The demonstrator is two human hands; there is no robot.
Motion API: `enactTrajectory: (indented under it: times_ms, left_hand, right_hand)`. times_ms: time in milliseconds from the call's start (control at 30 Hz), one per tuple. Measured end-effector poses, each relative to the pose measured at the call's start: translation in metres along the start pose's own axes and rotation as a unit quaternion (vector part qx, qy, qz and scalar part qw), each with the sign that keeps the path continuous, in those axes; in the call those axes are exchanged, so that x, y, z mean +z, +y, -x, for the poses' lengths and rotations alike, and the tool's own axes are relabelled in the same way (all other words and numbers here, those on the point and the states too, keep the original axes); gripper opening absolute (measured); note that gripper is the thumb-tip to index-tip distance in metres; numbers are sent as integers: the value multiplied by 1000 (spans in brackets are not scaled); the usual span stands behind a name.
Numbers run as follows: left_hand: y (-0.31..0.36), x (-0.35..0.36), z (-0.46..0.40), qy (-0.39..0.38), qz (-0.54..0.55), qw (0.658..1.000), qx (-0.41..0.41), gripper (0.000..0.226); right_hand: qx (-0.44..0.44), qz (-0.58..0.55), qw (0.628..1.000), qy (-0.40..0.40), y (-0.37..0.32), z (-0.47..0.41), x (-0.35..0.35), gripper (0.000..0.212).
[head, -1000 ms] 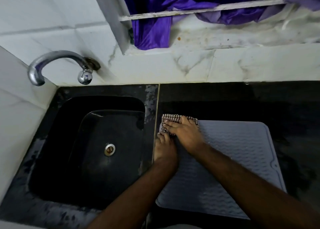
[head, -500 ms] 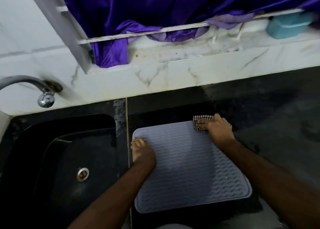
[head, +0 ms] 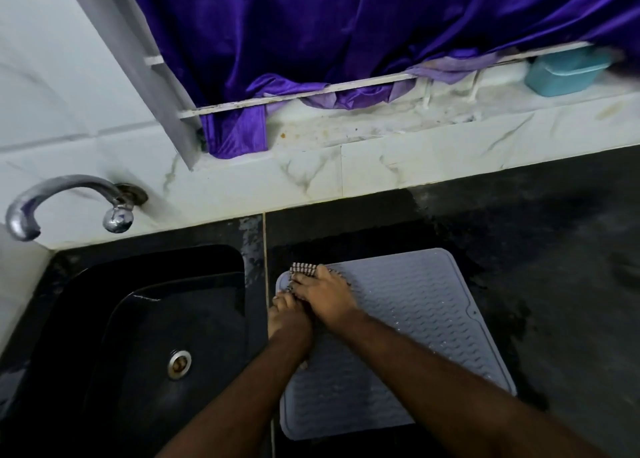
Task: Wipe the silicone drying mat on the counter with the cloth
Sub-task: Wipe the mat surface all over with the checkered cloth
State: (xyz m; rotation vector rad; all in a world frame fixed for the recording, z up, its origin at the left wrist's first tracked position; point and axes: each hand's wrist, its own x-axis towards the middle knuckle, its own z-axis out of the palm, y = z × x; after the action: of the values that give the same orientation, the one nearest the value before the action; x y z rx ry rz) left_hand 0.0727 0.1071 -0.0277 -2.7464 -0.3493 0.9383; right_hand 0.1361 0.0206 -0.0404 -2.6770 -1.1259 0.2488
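where the single grey silicone drying mat [head: 412, 322] lies flat on the dark worktop [head: 554, 249], just right of the sink [head: 145, 319], one checked cloth [head: 304, 269] sits on its far left corner. the right hand [head: 325, 293] lies on top of the cloth, fingers [head: 298, 286] bent down over it and pressing it to the mat. the left hand [head: 285, 319] rests on the mat's left edge, touching the right hand, fingers roughly straight and holding nothing. one black sink with one drain [head: 179, 364], one chrome tap [head: 69, 201] on the marble wall, one purple curtain [head: 346, 41] and one teal box [head: 566, 73] on the sill. half a second ago the cloth and right hand were at the mat's far right corner; they have crossed to the far left, and the left hand has stayed on the left edge.
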Motion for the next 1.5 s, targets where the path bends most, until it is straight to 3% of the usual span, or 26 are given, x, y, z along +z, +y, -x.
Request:
enactTrajectory:
  times_ms: [67,167,333,467,567,667,800,867,1000,1167,1267,1367,1500]
  left_hand:
    - [4,0,-4,9,-22,1000,-19,71]
    - [13,-1,-8,-6,-39,999,-34,75]
    - [25,-5,-12,-16,-40,996,-76,77]
    - [26,-4,-13,-10,-17,996,-85,71]
    - [17,0,-12,9,-15,999,-41,64]
    - [4,10,-11,50,-12,999,5,57]
    - [-6,12,-3,46,-4,998,45,70]
    - [-8,11,0,42,7,998,50,78]
    - [-9,9,1,50,4,998,40,77]
    - [-14,13,1,56,18,997,44,100]
    - [-15,14,0,58,10,997,48,103]
    - [-11,12,0,44,-10,998,41,108]
    - [-2,10,-2,56,-13,998,27,83]
  right_hand:
    - [-10,32,999,3,26,12,-12,39]
    - [34,48,998,-1,87,38,-27,40]
    - [178,57,982,2,169,101,-48,35]
    - [250,127,960,-1,172,125,-72,39]
    - [363,125,923,-20,164,120,-62,35]
    - [451,118,884,-35,147,105,-48,49]
    - [399,155,899,-92,96,65,-49,39]
    - [354,166,914,-111,68,44,-42,47]
    - [250,163,950,-89,12,14,-8,60]
    - [120,36,992,-28,20,24,-25,38]
    - [153,1,988,9,56,53,-53,32]
    - [248,52,963,89,95,73,-64,42]
    - [397,73,915,18,113,79,-58,62]
